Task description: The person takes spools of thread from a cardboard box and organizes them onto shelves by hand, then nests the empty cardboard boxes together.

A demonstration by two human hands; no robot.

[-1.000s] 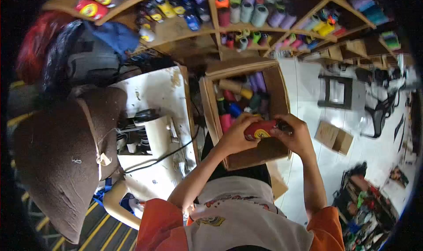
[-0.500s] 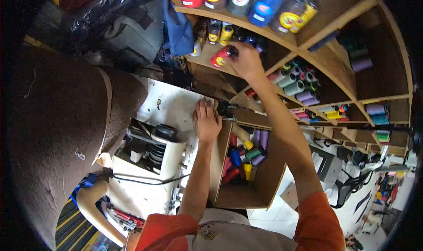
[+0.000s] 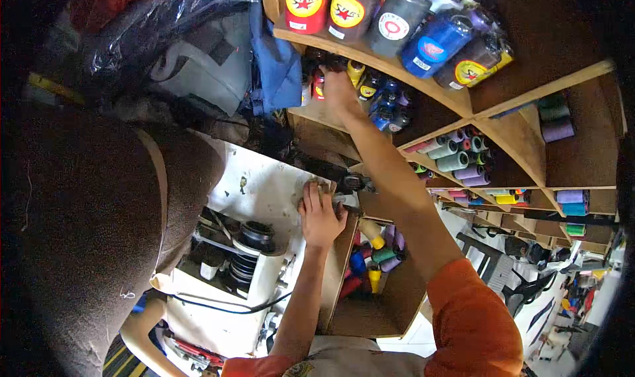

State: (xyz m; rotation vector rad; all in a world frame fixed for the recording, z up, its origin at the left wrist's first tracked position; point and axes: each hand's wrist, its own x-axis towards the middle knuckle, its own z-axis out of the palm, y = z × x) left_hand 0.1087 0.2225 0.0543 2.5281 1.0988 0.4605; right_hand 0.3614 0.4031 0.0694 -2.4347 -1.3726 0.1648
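Observation:
My right hand (image 3: 340, 94) reaches into a compartment of the wooden shelf (image 3: 377, 63), its fingers closed around a red spool (image 3: 319, 84) that is partly hidden by the hand. Yellow, dark and blue spools (image 3: 387, 109) stand just right of it. My left hand (image 3: 321, 216) lies on the edge of the white table (image 3: 254, 172) with its fingers spread and holds nothing. Below my right forearm, a cardboard box (image 3: 370, 316) contains several coloured spools.
A white sewing machine (image 3: 264, 271) sits left of my left arm, with a black cable. Brown fabric (image 3: 79, 231) bulges at the far left. Large labelled spools (image 3: 433, 46) line the upper shelf. A blue cloth (image 3: 274, 66) hangs beside the shelf.
Both hands were at the red spool over the box. My left hand went to the table edge; my right hand carried the spool up and deeper into the shelf. The view swung toward the shelf.

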